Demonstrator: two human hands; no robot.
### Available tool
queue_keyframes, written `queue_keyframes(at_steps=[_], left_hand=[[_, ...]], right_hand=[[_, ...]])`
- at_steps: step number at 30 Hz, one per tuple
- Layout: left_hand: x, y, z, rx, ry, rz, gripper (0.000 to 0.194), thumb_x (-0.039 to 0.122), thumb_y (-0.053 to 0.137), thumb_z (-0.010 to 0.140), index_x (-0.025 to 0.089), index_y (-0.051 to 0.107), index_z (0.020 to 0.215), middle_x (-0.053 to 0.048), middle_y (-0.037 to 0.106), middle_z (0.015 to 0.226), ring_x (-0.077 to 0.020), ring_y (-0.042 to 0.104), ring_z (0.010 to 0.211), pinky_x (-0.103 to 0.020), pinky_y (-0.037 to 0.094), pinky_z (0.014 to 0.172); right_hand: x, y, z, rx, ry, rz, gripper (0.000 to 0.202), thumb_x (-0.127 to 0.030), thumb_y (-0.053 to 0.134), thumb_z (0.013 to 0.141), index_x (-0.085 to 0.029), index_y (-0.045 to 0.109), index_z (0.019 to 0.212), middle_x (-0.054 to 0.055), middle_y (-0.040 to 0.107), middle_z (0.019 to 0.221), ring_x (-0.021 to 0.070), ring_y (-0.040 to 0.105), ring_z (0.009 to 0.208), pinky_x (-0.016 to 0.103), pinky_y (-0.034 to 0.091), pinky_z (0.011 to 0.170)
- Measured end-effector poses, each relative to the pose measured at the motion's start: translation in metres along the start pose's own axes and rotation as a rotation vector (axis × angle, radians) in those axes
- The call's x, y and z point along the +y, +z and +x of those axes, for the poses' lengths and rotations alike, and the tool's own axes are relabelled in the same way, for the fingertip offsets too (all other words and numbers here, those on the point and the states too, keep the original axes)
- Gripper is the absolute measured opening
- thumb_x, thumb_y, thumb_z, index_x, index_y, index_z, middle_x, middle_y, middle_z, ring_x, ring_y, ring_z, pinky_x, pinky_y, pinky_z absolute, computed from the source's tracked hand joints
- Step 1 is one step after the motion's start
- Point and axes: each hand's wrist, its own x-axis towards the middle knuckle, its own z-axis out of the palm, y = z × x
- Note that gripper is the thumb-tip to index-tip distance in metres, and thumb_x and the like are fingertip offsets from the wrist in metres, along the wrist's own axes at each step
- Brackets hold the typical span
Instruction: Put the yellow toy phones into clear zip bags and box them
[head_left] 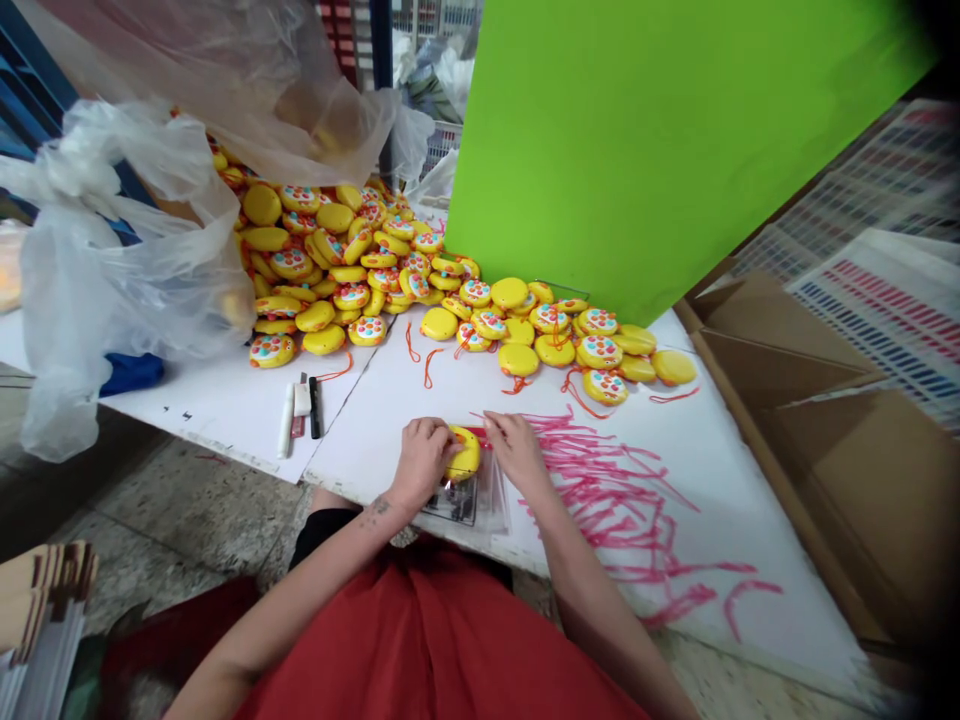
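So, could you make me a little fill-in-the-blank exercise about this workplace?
1. The left hand holds a round toy coloured mainly ____.
2. The large flat panel beyond the hands is bright ____.
3. The slim white stick lies to the left of a slim stick coloured ____.
4. In this view, the cardboard box is on the table's ____ side.

Missing words: yellow; green; black; right.
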Motion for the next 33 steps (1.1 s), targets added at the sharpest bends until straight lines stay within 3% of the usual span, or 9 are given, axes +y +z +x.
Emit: queue_keyframes(at_steps=[3, 6, 14, 16, 20, 22, 25, 28, 33], left_hand=[[0.000, -0.003, 0.004, -0.032, 0.021, -0.078, 0.007, 0.022, 0.060, 0.082, 0.017, 0.059, 0.085, -0.010, 0.053, 0.124, -0.0243, 0.042, 0.118, -0.041, 0.035, 0.098], [0.002, -0.010, 0.008, -0.147, -0.005, -0.142, 0.007, 0.024, 0.057, 0.084, 0.017, 0.058, 0.085, -0.011, 0.052, 0.127, -0.0249, 0.043, 0.121, -0.042, 0.034, 0.099], [0.013, -0.034, 0.015, -0.338, -0.110, -0.240, 0.012, 0.025, 0.045, 0.089, 0.018, 0.054, 0.085, -0.003, 0.063, 0.075, -0.0181, 0.058, 0.076, -0.033, 0.043, 0.077], [0.013, -0.037, 0.012, -0.262, -0.094, -0.283, 0.013, 0.029, 0.048, 0.088, 0.019, 0.055, 0.086, -0.004, 0.063, 0.079, -0.0189, 0.058, 0.080, -0.033, 0.044, 0.079], [0.002, -0.035, 0.000, 0.113, -0.180, -0.378, 0.033, 0.034, 0.053, 0.085, 0.017, 0.049, 0.113, -0.012, 0.053, 0.118, -0.0232, 0.048, 0.110, -0.040, 0.040, 0.093], [-0.004, -0.031, -0.004, 0.112, -0.313, -0.552, 0.047, 0.036, 0.054, 0.084, 0.016, 0.041, 0.123, -0.015, 0.048, 0.125, -0.0212, 0.053, 0.103, -0.036, 0.046, 0.084], [-0.010, -0.024, -0.007, -0.050, -0.462, -0.826, 0.045, 0.039, 0.057, 0.081, 0.014, 0.047, 0.117, -0.011, 0.058, 0.108, -0.0147, 0.058, 0.080, -0.027, 0.049, 0.067], [-0.008, -0.023, -0.006, -0.129, -0.501, -0.964, 0.028, 0.040, 0.057, 0.079, 0.013, 0.055, 0.088, -0.004, 0.062, 0.082, -0.0113, 0.056, 0.067, -0.022, 0.046, 0.058], [0.000, -0.027, -0.003, -0.160, -0.518, -0.976, 0.025, 0.039, 0.054, 0.080, 0.015, 0.053, 0.085, -0.005, 0.065, 0.084, -0.0115, 0.057, 0.062, -0.020, 0.045, 0.050]], right_hand=[[-0.002, -0.007, -0.005, -0.047, 0.149, 0.006, 0.038, -0.040, 0.036, 0.092, -0.020, 0.063, 0.108, 0.009, 0.068, 0.092, 0.0227, 0.062, 0.086, 0.036, 0.046, 0.078], [-0.007, -0.002, -0.011, -0.075, 0.146, 0.080, 0.034, -0.033, 0.041, 0.089, -0.019, 0.060, 0.113, 0.008, 0.067, 0.102, 0.0217, 0.062, 0.090, 0.035, 0.045, 0.081], [-0.037, 0.014, -0.016, 0.175, 0.141, 0.294, 0.033, -0.027, 0.041, 0.086, -0.017, 0.056, 0.114, 0.003, 0.063, 0.078, 0.0170, 0.057, 0.068, 0.029, 0.045, 0.064], [-0.043, 0.012, -0.017, 0.203, 0.153, 0.393, 0.033, -0.029, 0.042, 0.086, -0.018, 0.054, 0.115, 0.002, 0.060, 0.077, 0.0153, 0.055, 0.064, 0.028, 0.045, 0.060], [-0.049, 0.009, -0.019, 0.244, 0.211, 0.607, 0.033, -0.035, 0.044, 0.088, -0.019, 0.049, 0.117, 0.001, 0.059, 0.078, 0.0130, 0.056, 0.057, 0.027, 0.049, 0.055], [-0.051, 0.008, -0.020, 0.269, 0.214, 0.643, 0.034, -0.036, 0.045, 0.088, -0.020, 0.049, 0.117, 0.000, 0.058, 0.076, 0.0133, 0.058, 0.058, 0.027, 0.051, 0.054], [-0.051, 0.005, -0.020, 0.286, 0.196, 0.624, 0.034, -0.036, 0.043, 0.089, -0.020, 0.049, 0.118, 0.001, 0.058, 0.076, 0.0143, 0.059, 0.061, 0.027, 0.051, 0.055], [-0.053, 0.000, -0.018, 0.292, 0.130, 0.463, 0.034, -0.033, 0.040, 0.090, -0.020, 0.050, 0.120, 0.006, 0.062, 0.089, 0.0170, 0.061, 0.074, 0.032, 0.052, 0.067], [-0.063, -0.014, -0.012, 0.305, -0.143, 0.052, 0.028, -0.026, 0.045, 0.089, -0.023, 0.059, 0.114, 0.008, 0.063, 0.106, 0.0243, 0.051, 0.104, 0.044, 0.039, 0.094]])
